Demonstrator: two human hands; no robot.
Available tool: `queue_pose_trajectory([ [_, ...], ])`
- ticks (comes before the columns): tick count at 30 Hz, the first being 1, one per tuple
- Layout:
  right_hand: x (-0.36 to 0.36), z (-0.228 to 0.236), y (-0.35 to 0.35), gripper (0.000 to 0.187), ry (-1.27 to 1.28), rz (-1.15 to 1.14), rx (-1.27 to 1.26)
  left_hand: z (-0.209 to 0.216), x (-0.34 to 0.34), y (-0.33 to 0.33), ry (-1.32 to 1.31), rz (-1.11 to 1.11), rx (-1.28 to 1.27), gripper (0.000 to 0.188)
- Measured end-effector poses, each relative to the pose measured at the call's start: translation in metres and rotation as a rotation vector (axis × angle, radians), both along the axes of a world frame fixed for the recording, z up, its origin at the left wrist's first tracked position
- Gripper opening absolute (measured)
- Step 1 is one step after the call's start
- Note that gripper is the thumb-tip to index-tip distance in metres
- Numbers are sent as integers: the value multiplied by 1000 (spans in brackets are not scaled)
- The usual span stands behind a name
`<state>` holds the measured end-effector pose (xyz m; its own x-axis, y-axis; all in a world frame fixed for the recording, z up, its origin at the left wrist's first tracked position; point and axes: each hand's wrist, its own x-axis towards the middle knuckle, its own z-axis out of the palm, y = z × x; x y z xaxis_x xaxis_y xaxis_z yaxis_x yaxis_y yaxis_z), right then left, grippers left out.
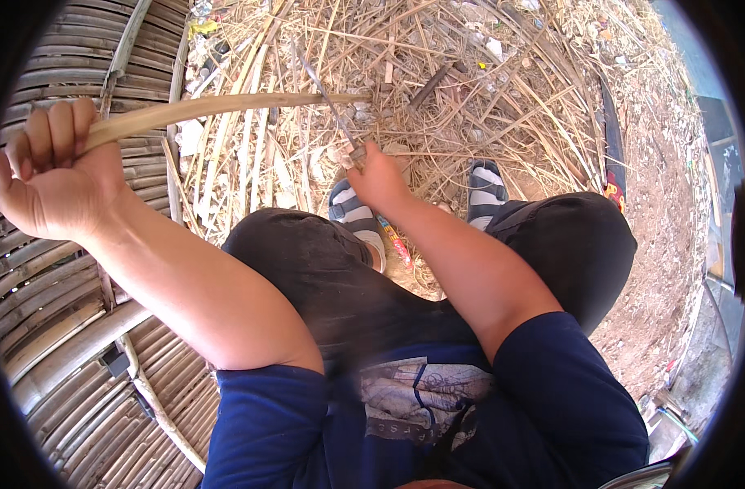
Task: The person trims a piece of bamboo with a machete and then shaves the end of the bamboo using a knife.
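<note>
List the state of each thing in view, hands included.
Left hand, curled around the strip's end
Right hand, closed on the knife handle
Pale strip, held at its left end
Knife, unsheathed, blade crossing the strip in view; contact unclear
Sandals, worn
Red-handled tool, lying on the ground
Plant scraps, scattered

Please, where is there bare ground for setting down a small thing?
Best seems the brown, sparsely littered soil at far right, bordered by the right knee and the long dark object. Ahead of the feet it is crowded: loose strips lie thickly below the knife in the right hand.
</note>
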<state>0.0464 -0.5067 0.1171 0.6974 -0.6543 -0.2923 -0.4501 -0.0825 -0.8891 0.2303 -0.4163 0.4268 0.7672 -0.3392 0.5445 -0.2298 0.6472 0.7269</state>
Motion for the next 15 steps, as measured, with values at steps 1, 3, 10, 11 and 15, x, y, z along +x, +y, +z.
queue_pose_trajectory([
  [1, 1, 5, -7, 33, 24, 24, -26, 0, 1, 1, 13, 48, 4, 44],
  [3, 8, 23, -14, 38, 83, 71, -20, 1, 5, 2, 46, 82, -14, 44],
  [10, 18, 98, 2, 31, -320, 234, -212, 1, 13, 7, 31, 62, 31, 42],
  [11, 18, 86, 5, 31, -341, 211, -249, 0, 11, 8, 19, 81, 42, 42],
  [15, 9, -26, 12, 33, -111, -20, -205, -7, 1, 5, -11, 238, -11, 40],
])
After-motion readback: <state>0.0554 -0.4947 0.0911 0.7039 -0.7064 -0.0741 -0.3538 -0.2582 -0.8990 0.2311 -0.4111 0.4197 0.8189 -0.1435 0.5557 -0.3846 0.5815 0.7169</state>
